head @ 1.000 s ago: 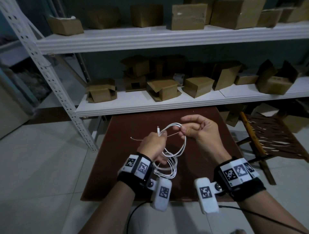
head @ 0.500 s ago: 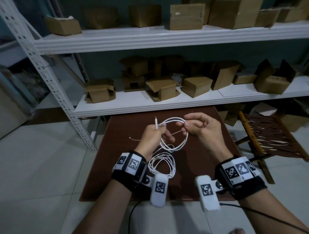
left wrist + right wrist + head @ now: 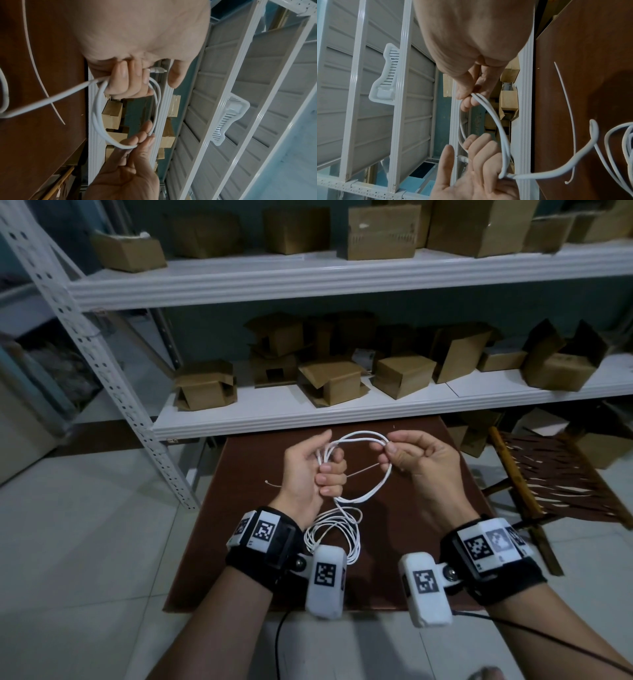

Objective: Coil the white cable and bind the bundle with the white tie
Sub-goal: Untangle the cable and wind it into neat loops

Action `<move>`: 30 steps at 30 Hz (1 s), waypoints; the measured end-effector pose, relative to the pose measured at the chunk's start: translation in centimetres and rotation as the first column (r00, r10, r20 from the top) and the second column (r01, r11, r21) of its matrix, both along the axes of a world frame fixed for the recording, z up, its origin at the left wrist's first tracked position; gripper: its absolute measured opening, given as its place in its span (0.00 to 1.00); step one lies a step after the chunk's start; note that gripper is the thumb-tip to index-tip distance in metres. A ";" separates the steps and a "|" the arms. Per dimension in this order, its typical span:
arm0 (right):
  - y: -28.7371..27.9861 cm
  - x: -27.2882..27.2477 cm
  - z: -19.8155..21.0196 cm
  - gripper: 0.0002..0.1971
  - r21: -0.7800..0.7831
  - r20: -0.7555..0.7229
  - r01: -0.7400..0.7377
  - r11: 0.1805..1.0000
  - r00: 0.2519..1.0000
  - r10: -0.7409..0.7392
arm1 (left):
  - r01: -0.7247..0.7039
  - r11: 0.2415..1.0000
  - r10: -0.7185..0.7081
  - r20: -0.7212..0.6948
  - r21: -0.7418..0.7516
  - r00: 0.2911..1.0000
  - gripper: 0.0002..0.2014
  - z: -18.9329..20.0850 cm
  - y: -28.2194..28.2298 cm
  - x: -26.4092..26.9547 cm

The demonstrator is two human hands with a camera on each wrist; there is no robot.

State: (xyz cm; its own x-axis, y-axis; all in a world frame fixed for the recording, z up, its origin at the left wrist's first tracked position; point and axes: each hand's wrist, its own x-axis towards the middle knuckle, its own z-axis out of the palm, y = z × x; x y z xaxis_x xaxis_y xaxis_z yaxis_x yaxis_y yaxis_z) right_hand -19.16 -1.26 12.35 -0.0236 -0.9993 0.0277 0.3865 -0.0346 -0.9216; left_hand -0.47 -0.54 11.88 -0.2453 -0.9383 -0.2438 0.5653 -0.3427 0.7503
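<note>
head view: above a brown table (image 3: 239, 559), the left hand (image 3: 305, 470) grips gathered loops of the white cable (image 3: 359, 494) while the right hand (image 3: 421, 457) pinches the loop's far side; the white tie (image 3: 363, 470) lies on the table.

left wrist view: curled fingers (image 3: 120, 78) clamp the strands.

right wrist view: fingertips (image 3: 467, 102) pinch two strands.

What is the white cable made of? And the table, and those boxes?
Cable: likely soft plastic; smooth, bends in loose loops. Table: looks like wood or laminate; flat, matt brown. Boxes: cardboard; dull tan, folded flaps.
</note>
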 end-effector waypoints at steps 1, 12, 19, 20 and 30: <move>-0.1 -0.1 0.0 0.07 0.006 0.006 0.009 1.000 1.000 -0.009 | 0.010 1.000 -0.011 -0.028 -0.014 1.000 0.21 0.1 0.1 0.0; -0.2 -0.2 0.0 0.07 0.015 -0.002 0.020 1.000 1.000 -0.019 | -0.037 0.997 0.031 -0.093 -0.062 0.995 0.22 -0.4 0.4 -0.3; 0.0 0.0 0.1 0.07 -0.013 0.000 -0.002 1.000 1.000 0.002 | -0.100 0.988 0.115 0.125 -0.118 0.985 0.23 -0.6 -0.2 -0.7; 0.0 0.1 0.1 0.07 -0.022 0.000 -0.007 1.000 1.000 0.007 | -0.112 0.986 0.127 0.126 -0.123 0.984 0.22 -0.6 -0.1 -0.8; 0.5 2.5 -1.1 0.12 0.074 -0.147 -0.115 0.991 0.981 0.124 | -0.452 0.876 0.467 0.065 -0.167 0.882 0.20 -0.5 -0.4 -1.5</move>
